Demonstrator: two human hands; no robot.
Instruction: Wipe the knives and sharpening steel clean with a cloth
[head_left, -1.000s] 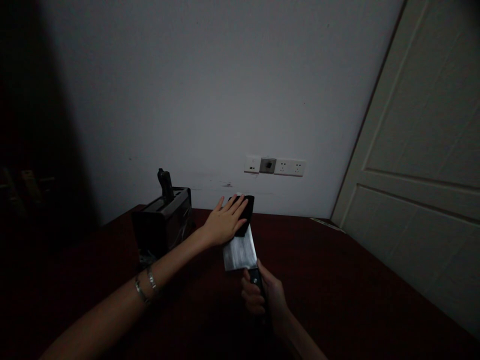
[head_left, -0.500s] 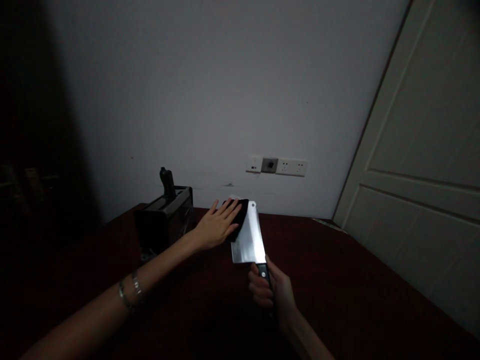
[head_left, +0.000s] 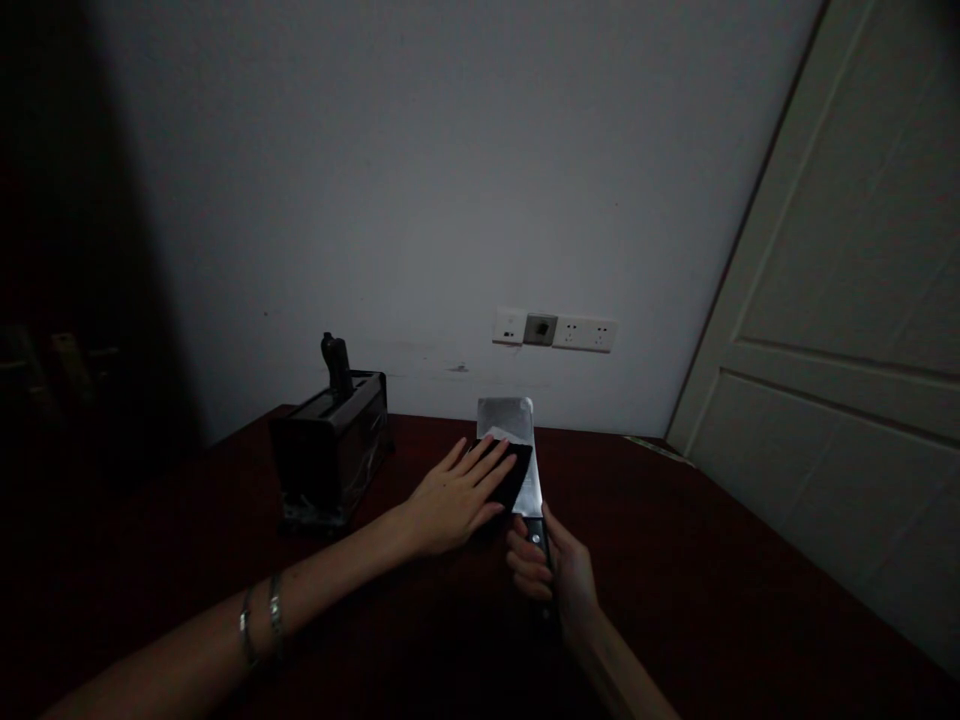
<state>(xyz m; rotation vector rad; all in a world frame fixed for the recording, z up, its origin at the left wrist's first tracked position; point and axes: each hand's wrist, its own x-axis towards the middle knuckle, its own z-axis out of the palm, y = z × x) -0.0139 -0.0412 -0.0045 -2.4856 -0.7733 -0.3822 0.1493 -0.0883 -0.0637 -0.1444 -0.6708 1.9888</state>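
Observation:
A cleaver (head_left: 507,414) with a broad shiny blade and a black riveted handle points away from me above the dark red table. My right hand (head_left: 564,578) is closed round its handle. Across the middle of the blade lies a black cloth (head_left: 516,482) with a pale patch along its far edge. My left hand (head_left: 457,500) rests flat on this cloth, open, its fingers stretched out and spread. The blade's far end and a strip beside the handle show past the cloth. Whether the left thumb tucks under the cloth I cannot tell.
Left of my hands a dark knife block (head_left: 330,450) stands on the table (head_left: 645,560), one black handle rising from its top. Wall sockets (head_left: 555,330) sit behind. A pale door (head_left: 840,400) leans in at the right. The light is dim.
My left hand and the black cloth have slid down the blade toward the handle and slightly right, uncovering the far end. The cleaver has shifted a little to the right in my right hand.

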